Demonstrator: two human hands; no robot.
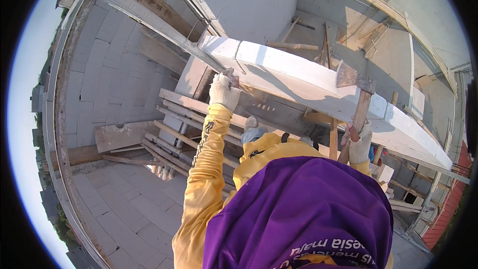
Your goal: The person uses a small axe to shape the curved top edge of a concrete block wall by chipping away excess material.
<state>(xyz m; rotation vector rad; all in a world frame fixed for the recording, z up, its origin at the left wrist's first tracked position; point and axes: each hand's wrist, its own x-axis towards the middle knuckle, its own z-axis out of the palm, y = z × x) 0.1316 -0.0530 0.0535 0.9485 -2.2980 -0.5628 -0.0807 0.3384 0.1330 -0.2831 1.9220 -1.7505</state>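
My right hand (359,142), in a white glove with bare fingertips, is closed around the wooden handle of a hatchet (362,107). The hatchet stands nearly upright, its worn metal head (354,79) over the pale block wall's edge. My left hand (224,92), gloved the same way, is raised at the end of a long grey beam (164,34). Its fingers are bent together; what they pinch is too small to make out. A short thin metal rod (240,66) sticks out beside them, against the pale block wall (289,65).
Several wooden poles and planks (186,109) lie below, left of my body. A board (124,136) leans lower left. Beyond the wall, loose timber (326,45) stands in a lower room. Grey block walls (107,65) rise on the left, with a drop outside them.
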